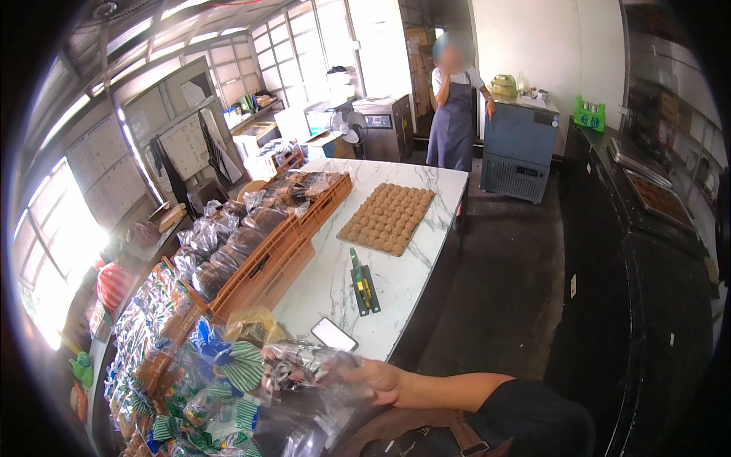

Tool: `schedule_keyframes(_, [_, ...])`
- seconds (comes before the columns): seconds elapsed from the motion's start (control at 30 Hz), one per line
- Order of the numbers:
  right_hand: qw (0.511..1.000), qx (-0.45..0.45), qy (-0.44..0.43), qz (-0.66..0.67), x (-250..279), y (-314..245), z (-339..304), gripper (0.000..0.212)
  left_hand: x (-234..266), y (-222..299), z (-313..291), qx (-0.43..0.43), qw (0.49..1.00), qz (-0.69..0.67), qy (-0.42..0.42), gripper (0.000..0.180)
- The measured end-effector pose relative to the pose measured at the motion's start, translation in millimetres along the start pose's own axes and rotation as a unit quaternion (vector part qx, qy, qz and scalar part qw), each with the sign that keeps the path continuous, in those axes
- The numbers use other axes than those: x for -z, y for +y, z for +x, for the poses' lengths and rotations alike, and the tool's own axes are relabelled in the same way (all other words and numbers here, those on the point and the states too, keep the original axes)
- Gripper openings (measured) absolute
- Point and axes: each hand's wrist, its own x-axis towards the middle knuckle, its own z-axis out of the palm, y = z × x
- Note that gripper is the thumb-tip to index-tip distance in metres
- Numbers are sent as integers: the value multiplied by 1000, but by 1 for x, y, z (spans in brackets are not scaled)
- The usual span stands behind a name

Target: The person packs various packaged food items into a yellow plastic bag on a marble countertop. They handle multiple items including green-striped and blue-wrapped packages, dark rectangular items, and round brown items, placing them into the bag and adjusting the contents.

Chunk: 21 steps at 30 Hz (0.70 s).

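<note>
A crinkled clear plastic bag, with dark patches showing through it, is gripped at its right side by my right hand. My right forearm reaches in from the lower right. At the bag's left edge a little skin shows, seemingly my left hand, mostly hidden by the plastic, so its fingers cannot be made out. Just beyond the bag lies a phone with a bright screen on the white marbled table. Past it is a narrow black-based tool with green and yellow parts.
A tray of brown dough balls sits farther along the table. Orange crates of bagged loaves line its left side, with printed bread bags nearer me. A person in an apron stands beyond, beside a grey cabinet. A dark counter runs along the right.
</note>
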Motion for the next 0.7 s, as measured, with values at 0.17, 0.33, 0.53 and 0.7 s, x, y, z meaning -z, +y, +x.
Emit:
schedule_keyframes(0.17, [975,216,54,-21,-26,-43,12,34,15,-24,0,120,992,14,-25,49])
schedule_keyframes(0.33, [976,200,47,-75,-32,-43,9,37,23,-42,-14,108,976,-35,-187,67])
schedule_keyframes(0.53, [998,56,-1,15,4,5,-2,38,25,-1,-10,-98,993,-50,-36,44])
schedule_keyframes(0.7, [989,105,64,-78,4,4,-16,40,40,-18,-14,-103,993,-3,60,36])
